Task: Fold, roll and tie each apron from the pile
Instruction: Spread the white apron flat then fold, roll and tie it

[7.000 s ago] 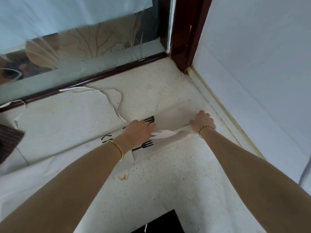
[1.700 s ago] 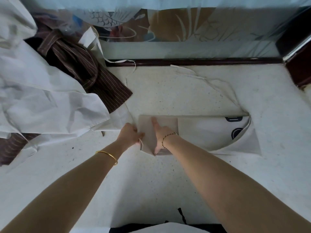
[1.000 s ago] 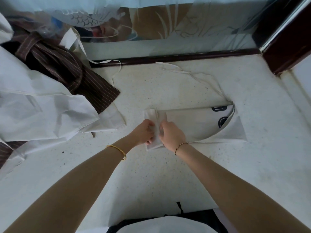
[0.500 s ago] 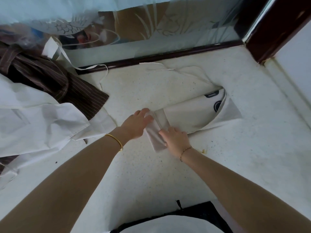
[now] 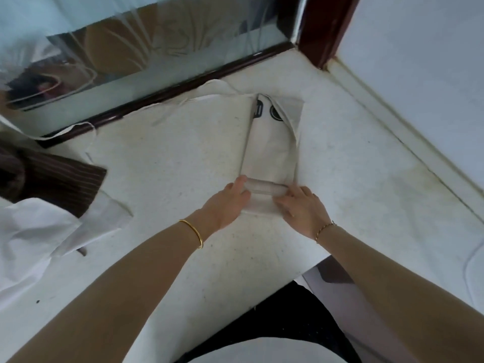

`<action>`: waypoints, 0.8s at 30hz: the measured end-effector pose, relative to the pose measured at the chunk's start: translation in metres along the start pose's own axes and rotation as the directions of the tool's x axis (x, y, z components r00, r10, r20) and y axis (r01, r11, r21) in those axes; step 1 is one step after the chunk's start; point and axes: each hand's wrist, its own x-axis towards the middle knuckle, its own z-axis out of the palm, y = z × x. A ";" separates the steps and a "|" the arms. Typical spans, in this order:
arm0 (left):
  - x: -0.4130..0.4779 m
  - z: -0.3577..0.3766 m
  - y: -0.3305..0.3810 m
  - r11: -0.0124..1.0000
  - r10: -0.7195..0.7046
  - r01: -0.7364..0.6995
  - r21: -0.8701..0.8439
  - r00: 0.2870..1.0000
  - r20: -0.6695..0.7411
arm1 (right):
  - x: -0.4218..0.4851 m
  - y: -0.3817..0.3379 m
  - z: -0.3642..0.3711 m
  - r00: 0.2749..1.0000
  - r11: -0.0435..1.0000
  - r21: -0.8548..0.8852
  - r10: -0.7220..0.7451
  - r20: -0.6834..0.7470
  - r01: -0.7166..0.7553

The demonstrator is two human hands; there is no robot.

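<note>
A cream apron [image 5: 269,150], folded into a long narrow strip with black print at its far end, lies on the speckled white counter [image 5: 183,158] and points away from me. Its near end is turned over into a short roll [image 5: 264,189]. My left hand [image 5: 226,203] grips the left end of the roll, thumb on top. My right hand [image 5: 301,209] holds the right end, fingers curled over the cloth. The apron's ties [image 5: 183,103] trail off to the far left along the window frame.
The pile of white aprons [image 5: 34,231] and a brown striped one [image 5: 52,176] sits at the left. A dark window frame [image 5: 162,95] runs behind, and a white wall [image 5: 419,74] closes the right side. The counter edge is near my body.
The folded strip has swung from lying sideways to pointing away from me. Both hands have turned its near end over into a roll.
</note>
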 end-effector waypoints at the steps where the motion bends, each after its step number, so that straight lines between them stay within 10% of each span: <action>1: 0.001 0.000 0.000 0.998 0.017 -0.016 0.055 1.000 -0.014 | -0.003 0.002 0.000 1.000 1.000 0.024 -0.001 0.002 0.001; 10: 0.005 -0.007 -0.013 0.923 0.306 -0.265 0.279 0.945 -0.117 | -0.006 0.005 0.006 0.998 0.999 -0.034 -0.024 0.053 0.026; 19: 0.009 -0.014 -0.013 0.977 0.204 -0.197 0.076 0.973 -0.106 | -0.006 0.006 0.014 0.992 0.996 0.093 0.027 -0.123 -0.015; 24: 0.017 -0.018 -0.011 0.969 -0.078 0.053 -0.240 0.992 -0.099 | 0.004 0.010 -0.002 0.966 0.943 0.280 0.224 -0.130 -0.181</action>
